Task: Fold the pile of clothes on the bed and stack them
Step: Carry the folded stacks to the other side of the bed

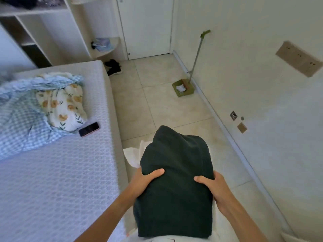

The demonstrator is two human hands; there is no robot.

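Note:
A folded dark green garment point(174, 172) lies on top of a bundle I carry over the floor, beside the bed point(61, 172). White cloth point(133, 157) sticks out beneath it on the left. My left hand point(146, 180) grips the bundle's left side, thumb on top. My right hand point(212, 187) grips the right side the same way. The fingers under the cloth are hidden.
On the bed lie a crumpled blue checked blanket point(19, 112), a floral pillow point(66, 107) and a phone point(88, 129). A green dustpan with a long handle point(183, 88) leans at the wall. Dark shoes point(113, 67) sit near white shelves point(52, 32) and a door point(146, 27).

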